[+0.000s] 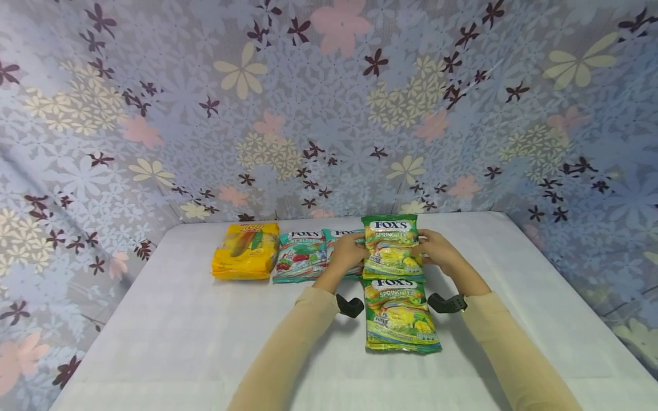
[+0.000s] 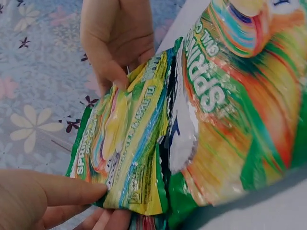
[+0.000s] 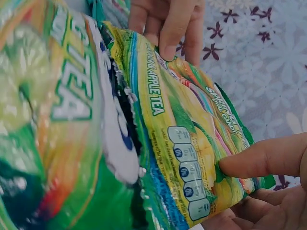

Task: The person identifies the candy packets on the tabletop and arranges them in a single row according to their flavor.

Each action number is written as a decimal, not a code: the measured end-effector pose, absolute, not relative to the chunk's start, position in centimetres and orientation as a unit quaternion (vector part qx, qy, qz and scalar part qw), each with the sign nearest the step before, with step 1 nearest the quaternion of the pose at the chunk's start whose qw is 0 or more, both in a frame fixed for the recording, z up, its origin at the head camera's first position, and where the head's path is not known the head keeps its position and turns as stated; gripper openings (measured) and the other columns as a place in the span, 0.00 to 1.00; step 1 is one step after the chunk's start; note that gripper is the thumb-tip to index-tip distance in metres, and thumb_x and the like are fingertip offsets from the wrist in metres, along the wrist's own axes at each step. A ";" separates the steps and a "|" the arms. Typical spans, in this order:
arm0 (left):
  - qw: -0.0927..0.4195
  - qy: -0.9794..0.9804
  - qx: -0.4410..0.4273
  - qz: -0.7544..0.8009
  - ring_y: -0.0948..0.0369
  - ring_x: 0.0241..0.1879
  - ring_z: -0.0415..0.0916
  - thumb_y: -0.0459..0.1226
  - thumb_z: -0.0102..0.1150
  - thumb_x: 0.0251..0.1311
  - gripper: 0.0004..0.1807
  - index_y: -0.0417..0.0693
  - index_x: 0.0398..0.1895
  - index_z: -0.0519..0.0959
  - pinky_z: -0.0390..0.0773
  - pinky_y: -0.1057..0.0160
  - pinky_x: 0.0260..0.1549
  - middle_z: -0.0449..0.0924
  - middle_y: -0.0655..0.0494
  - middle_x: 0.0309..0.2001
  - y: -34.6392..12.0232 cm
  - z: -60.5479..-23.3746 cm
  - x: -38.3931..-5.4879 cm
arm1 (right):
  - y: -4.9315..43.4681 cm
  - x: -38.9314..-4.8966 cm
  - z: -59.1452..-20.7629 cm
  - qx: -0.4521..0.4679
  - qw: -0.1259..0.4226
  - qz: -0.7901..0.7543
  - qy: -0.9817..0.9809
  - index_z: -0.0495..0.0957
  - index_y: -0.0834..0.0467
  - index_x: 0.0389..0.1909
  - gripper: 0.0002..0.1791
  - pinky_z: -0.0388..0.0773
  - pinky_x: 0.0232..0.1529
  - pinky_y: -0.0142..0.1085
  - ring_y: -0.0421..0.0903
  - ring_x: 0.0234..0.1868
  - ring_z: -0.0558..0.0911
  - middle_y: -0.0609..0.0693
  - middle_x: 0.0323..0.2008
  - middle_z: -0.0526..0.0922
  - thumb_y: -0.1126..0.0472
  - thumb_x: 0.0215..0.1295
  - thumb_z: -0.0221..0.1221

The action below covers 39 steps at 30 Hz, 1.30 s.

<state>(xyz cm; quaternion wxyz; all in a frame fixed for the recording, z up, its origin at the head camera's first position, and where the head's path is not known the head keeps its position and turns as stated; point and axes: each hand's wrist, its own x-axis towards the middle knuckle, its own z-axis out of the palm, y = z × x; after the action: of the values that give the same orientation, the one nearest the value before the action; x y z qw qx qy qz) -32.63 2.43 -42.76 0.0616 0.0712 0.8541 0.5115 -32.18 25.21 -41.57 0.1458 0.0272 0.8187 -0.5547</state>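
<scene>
Both hands hold one green and yellow bag of Fox's Spring Tea candy (image 1: pixel 393 251) by its two side edges. My left hand (image 1: pixel 348 254) pinches its left edge, thumb on the printed front and fingers behind. At the opposite edge my right hand (image 1: pixel 437 251) grips it the same way, its thumb (image 3: pixel 259 160) pressed on the front. A second Spring Tea bag (image 1: pixel 401 319) lies flat directly in front, its top edge meeting the held bag's bottom edge. Behind my left hand, a teal Fox's candy bag (image 1: pixel 334 235) is partly hidden.
Left of the hands lie another teal Fox's Blossom candy bag (image 1: pixel 303 260) and a yellow candy bag (image 1: pixel 245 251), side by side in a row. All sit on a white-covered table (image 1: pixel 205 342). A flower-patterned cloth (image 1: pixel 329 114) rises along the table's back edge.
</scene>
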 end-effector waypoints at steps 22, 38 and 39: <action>0.036 0.902 0.053 0.426 0.58 0.16 0.79 0.28 0.62 0.57 0.26 0.37 0.62 0.74 0.64 0.67 0.09 0.84 0.41 0.40 4.8 -42.7 -32.5 | 26.1 -33.0 -44.0 0.083 0.114 -0.506 0.851 0.52 0.67 0.73 0.42 0.76 0.50 0.46 0.59 0.55 0.73 0.71 0.63 0.64 0.61 0.63 0.61; 0.073 0.879 0.080 0.464 0.64 0.14 0.66 0.30 0.61 0.60 0.24 0.34 0.61 0.74 0.66 0.68 0.16 0.84 0.41 0.36 3.4 -42.0 -31.5 | 25.9 -32.8 -43.9 0.085 0.100 -0.483 0.866 0.58 0.69 0.70 0.37 0.80 0.39 0.37 0.54 0.48 0.76 0.72 0.62 0.66 0.63 0.64 0.60; 0.074 0.879 0.085 0.463 0.63 0.15 0.65 0.30 0.61 0.60 0.24 0.34 0.60 0.74 0.65 0.67 0.16 0.84 0.42 0.31 3.2 -41.9 -31.3 | 25.9 -32.8 -43.8 0.083 0.098 -0.482 0.867 0.58 0.70 0.70 0.36 0.80 0.39 0.38 0.54 0.48 0.76 0.72 0.61 0.66 0.63 0.64 0.59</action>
<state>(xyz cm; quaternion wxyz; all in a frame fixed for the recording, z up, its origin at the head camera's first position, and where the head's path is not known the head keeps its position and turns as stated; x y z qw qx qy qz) -31.26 3.17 -41.92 0.0739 0.0848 0.8791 0.4633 -32.76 25.89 -43.83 0.0978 0.0825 0.8667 -0.4822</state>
